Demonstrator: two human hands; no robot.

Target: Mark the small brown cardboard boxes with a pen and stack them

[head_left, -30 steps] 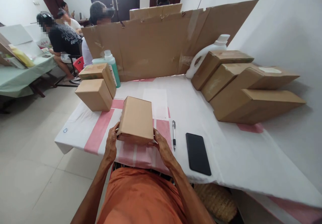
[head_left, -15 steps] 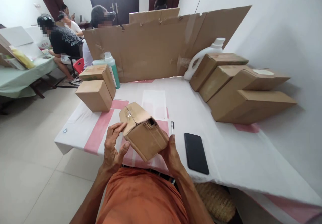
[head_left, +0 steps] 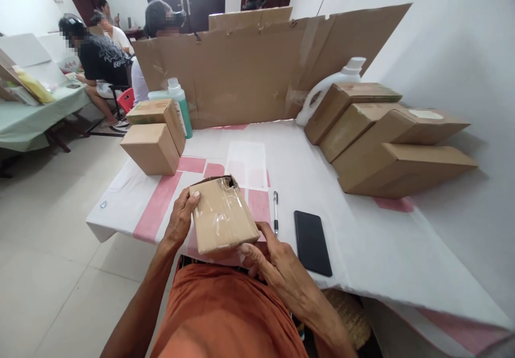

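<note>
Between my two hands is a small brown cardboard box [head_left: 223,216], tilted towards me over the near edge of the table. Clear tape shines on the side facing up, and a torn dark hole shows at its far right corner. My left hand [head_left: 183,216] grips the box's left side, thumb on top. At the near right corner my right hand [head_left: 269,256] holds it, the thumb along the lower edge and the other fingers partly hidden. Just right of the box lies a pen [head_left: 276,213], and beyond that a black phone [head_left: 313,242].
Cardboard boxes [head_left: 151,148] and a green bottle [head_left: 183,111] stand at the left. Several more boxes [head_left: 386,154] lean at the right by a white jug [head_left: 330,87]. A cardboard panel [head_left: 241,73] closes off the back. People [head_left: 104,57] sit beyond it.
The box has been turned in my hands, so a taped side now faces up. My left hand has closed on its left side, and my right hand has shifted to the near corner.
</note>
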